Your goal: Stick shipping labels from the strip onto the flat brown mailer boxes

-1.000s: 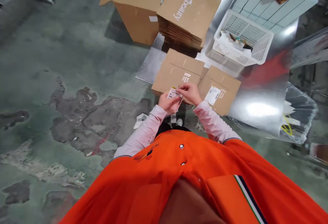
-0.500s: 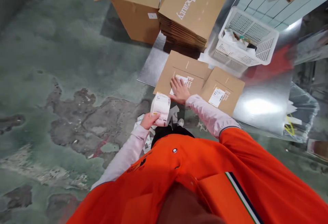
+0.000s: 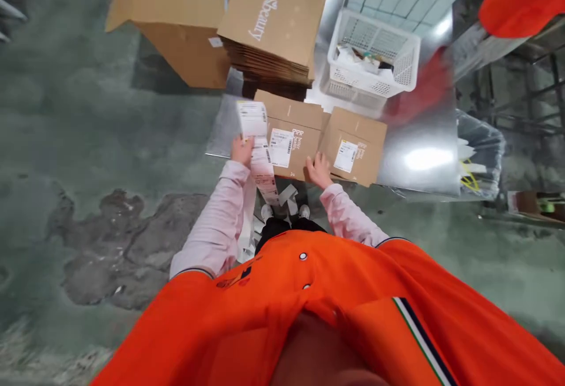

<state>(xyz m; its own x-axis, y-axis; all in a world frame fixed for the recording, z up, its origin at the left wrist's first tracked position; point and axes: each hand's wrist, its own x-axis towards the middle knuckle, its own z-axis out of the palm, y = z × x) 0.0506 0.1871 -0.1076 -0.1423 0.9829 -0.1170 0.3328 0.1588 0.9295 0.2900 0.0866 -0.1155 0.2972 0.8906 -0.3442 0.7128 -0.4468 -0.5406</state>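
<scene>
A roll of printed shipping labels (image 3: 252,120) is in my left hand (image 3: 242,152), with the fingers closed on its side. Its loose strip hangs toward my feet. Just right of it lies a flat brown carton (image 3: 296,116) with a white shipping label (image 3: 281,147) stuck on top. My right hand (image 3: 320,170) touches this carton's near right corner, fingers apart. Beside that hand lies a second carton (image 3: 368,137), which also bears a label (image 3: 345,156).
A stack of flattened cartons (image 3: 273,9) and an open box (image 3: 176,50) stand at the back left. A white basket (image 3: 373,83) holds small items on the metal table (image 3: 419,168). A clear bag (image 3: 483,150) hangs at the right. An orange sleeve (image 3: 525,3) shows at upper right.
My right hand has left the label and moved to the carton's near right corner. The left hand with the label roll has risen beside the carton; a longer strip hangs loose. The view has shifted.
</scene>
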